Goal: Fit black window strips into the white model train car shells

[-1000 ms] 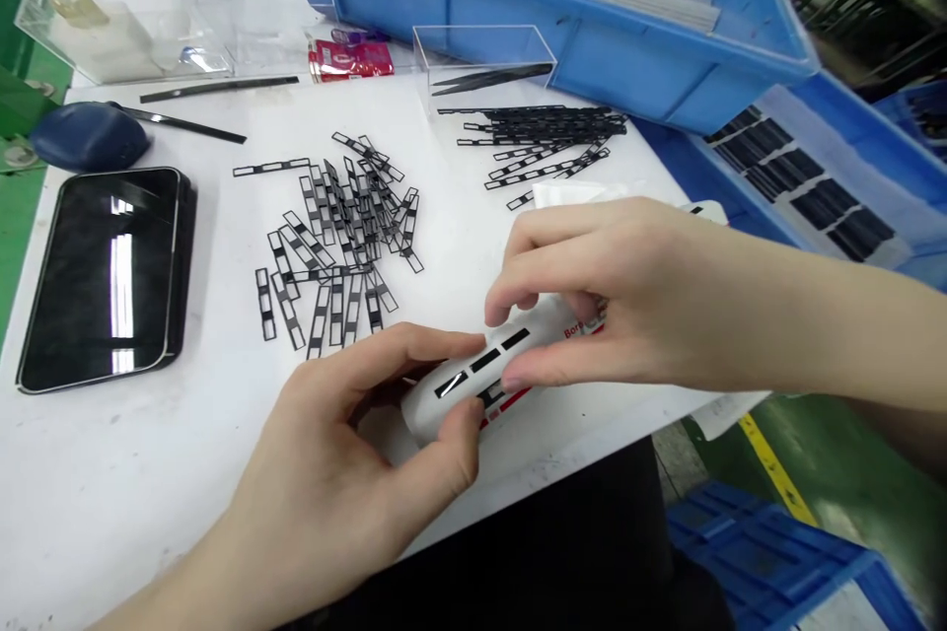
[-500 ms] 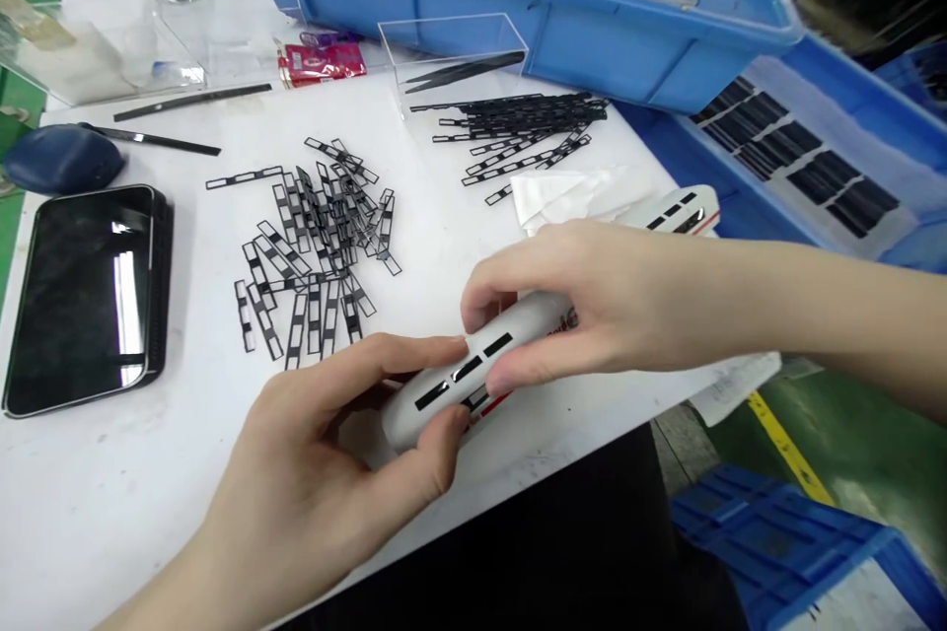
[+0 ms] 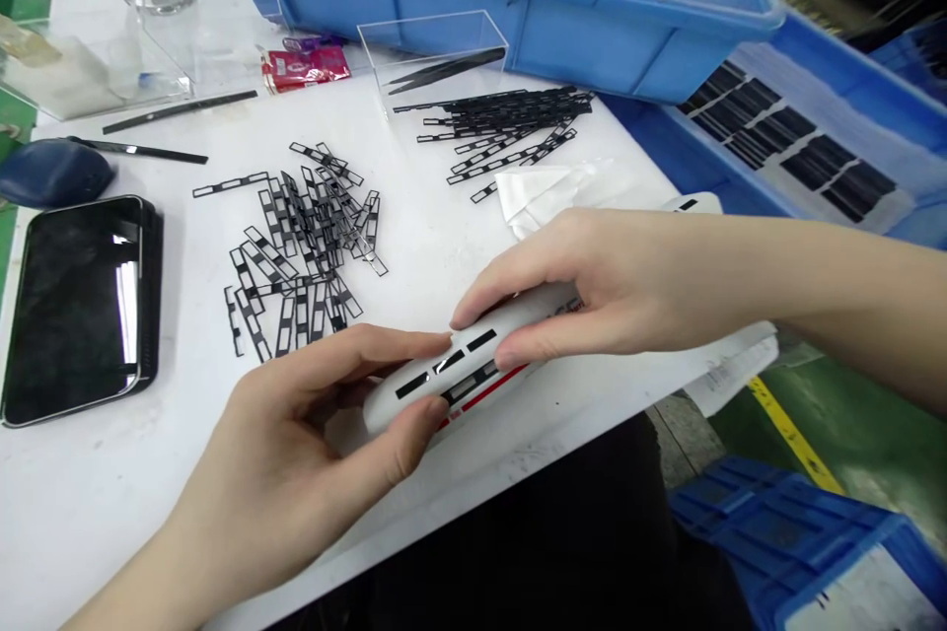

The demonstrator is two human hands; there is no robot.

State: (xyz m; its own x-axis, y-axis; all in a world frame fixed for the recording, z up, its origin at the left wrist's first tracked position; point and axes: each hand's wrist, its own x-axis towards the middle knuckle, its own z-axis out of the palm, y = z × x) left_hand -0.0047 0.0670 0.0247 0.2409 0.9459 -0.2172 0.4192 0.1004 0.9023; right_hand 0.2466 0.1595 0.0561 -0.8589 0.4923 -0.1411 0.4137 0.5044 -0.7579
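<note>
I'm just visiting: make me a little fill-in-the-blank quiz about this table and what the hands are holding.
1. The left hand and right hand hold the same piece, mainly coloured ____.
2. The stripe along its side is coloured ____.
3. The big bin at the back is coloured ____.
4. The packet lies to the ____ of the clear box.

Missing words: white; red; blue; left.

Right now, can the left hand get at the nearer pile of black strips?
Likely yes: the pile of black strips lies just beyond the left hand, nothing visible standing between. But that hand grips the white body, so it would probably have to let go first.
</note>
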